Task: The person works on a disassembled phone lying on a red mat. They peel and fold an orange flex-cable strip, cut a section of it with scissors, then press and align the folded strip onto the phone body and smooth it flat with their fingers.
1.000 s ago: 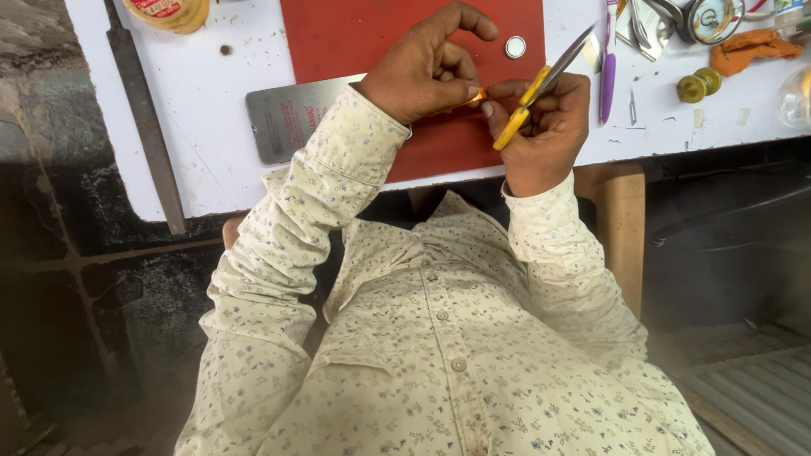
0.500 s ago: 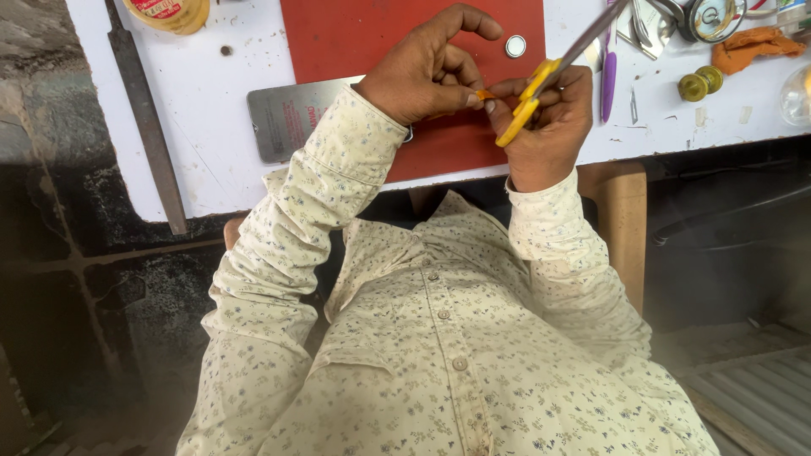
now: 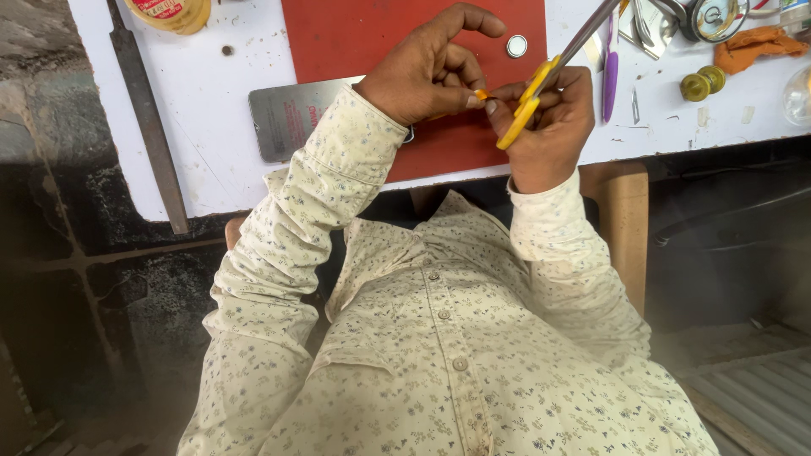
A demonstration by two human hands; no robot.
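Head view: left hand point(image 3: 427, 72) pinching a mostly hidden orange scrap point(image 3: 480, 94), right hand point(image 3: 549, 127) gripping yellow-handled scissors point(image 3: 530, 100).

cream long-sleeved shirt point(image 3: 456, 338) with tiny floral print, buttoned front.

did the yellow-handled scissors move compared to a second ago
Yes. The yellow-handled scissors in the right hand swung their blades upward, more upright, toward the purple tool on the white table.
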